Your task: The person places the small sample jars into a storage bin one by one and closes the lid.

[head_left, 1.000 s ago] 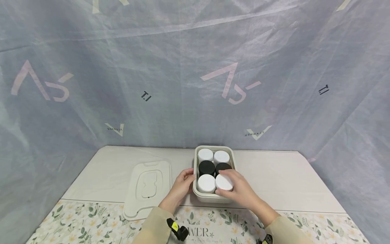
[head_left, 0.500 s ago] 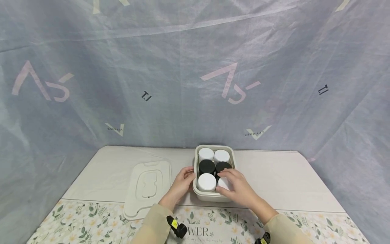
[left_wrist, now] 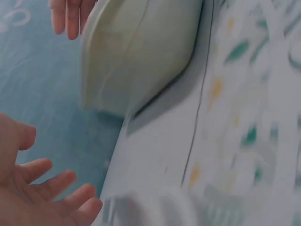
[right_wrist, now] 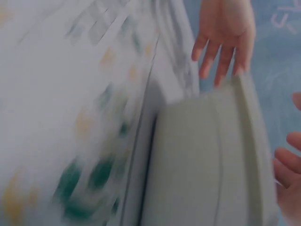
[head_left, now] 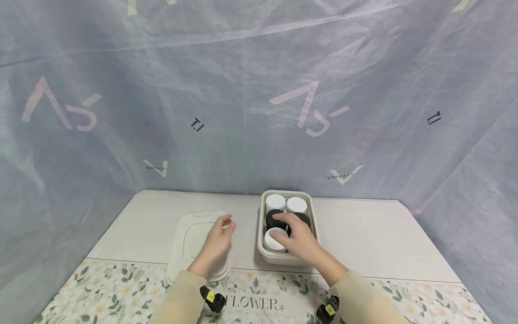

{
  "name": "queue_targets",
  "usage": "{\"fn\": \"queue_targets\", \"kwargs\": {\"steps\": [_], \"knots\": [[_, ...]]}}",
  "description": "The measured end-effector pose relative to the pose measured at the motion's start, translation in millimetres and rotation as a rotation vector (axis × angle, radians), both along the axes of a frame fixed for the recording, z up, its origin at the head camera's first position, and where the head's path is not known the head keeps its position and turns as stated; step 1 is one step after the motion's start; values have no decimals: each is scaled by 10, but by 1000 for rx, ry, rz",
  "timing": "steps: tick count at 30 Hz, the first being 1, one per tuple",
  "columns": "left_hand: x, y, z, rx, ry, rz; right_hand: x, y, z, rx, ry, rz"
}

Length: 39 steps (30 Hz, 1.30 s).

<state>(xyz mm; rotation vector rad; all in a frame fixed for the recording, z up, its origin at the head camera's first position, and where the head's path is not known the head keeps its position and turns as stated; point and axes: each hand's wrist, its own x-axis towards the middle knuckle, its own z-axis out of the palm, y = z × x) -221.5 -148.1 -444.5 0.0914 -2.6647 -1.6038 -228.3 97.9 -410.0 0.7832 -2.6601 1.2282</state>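
Observation:
A cream rectangular box point(head_left: 283, 259) holds several round jars, seen from above. Two white-topped jars stand at its back, one of them a white jar point(head_left: 275, 201). Black-topped jars fill the middle row, among them a black jar point(head_left: 275, 218). In the front row a white jar point(head_left: 273, 243) shows partly; the front right spot is hidden behind my right hand point(head_left: 301, 240). That hand hovers over the box, fingers spread and gripping nothing. My left hand point(head_left: 216, 243) is left of the box, above the cream lid point(head_left: 184, 258), loosely bent with nothing in it.
A pale table mat point(head_left: 360, 243) with a floral front strip point(head_left: 121, 288) lies under everything. Grey-blue cloth point(head_left: 226, 148) hangs behind and at both sides. The box stands near the mat's back edge.
My left hand has left the box's side and moved left over the lid. The right hand has let go of the front right white jar and shifted left above the box.

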Motion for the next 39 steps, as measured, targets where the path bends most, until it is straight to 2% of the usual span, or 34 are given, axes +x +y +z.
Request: {"fn": "queue_targets", "kwargs": {"steps": [4,7,11,15,21,25,29,39], "knots": [[42,-235,23,-58,10,56,12,-257,71,-98,-100,37],[79,-400,36,-117,-9,86,22,-448,89,-144,-149,77],[133,-588,36,-193,-45,113,32,-706,52,-156,-181,113],[178,-728,12,-255,-54,139,69,-944,-16,-159,-277,128],[243,-854,-34,-343,-118,171,177,-1208,-173,-141,-426,109],[277,-881,-45,-351,-187,174,237,-1310,-283,-141,-511,80],[283,-870,-33,-340,-208,179,254,-1359,-355,-170,-567,47],[272,-843,-43,-365,-184,202,181,-1398,-395,-539,-851,-57]]}}
